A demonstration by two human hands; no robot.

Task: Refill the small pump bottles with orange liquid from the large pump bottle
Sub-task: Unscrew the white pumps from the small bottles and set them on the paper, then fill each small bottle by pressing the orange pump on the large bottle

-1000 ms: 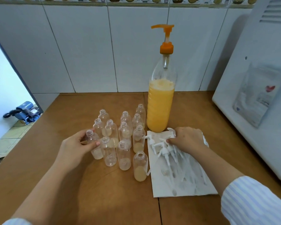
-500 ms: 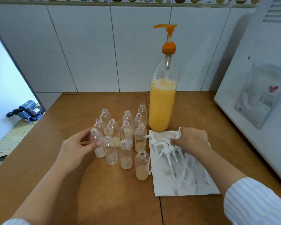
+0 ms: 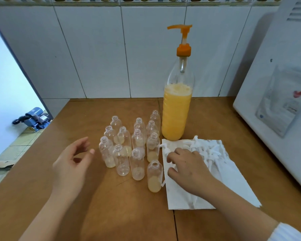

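The large pump bottle point(image 3: 175, 115), clear with an orange pump head, stands at the back of the wooden table point(image 3: 111, 214), more than half full of orange liquid. Left of it stand several small clear bottles point(image 3: 137, 164) without caps, some holding a little pale liquid at the bottom. My left hand point(image 3: 71, 164) hovers just left of the group with loosely curled fingers, touching nothing. My right hand point(image 3: 188, 167) lies on a white paper sheet point(image 3: 233, 185), its fingers curled round a white pump head point(image 3: 165, 150) at the sheet's left edge. Several more white pump heads point(image 3: 207, 148) lie on the sheet.
A white appliance point(image 3: 276, 119) with a plastic pouch stuck on its side borders the table on the right. A tiled wall runs along the back. Off the table's left edge, a blue machine point(image 3: 33, 119) sits on the floor below.
My left hand has let go of the front-left small bottle and drawn back to the left. My right hand has shifted left across the sheet to a pump head at its edge.
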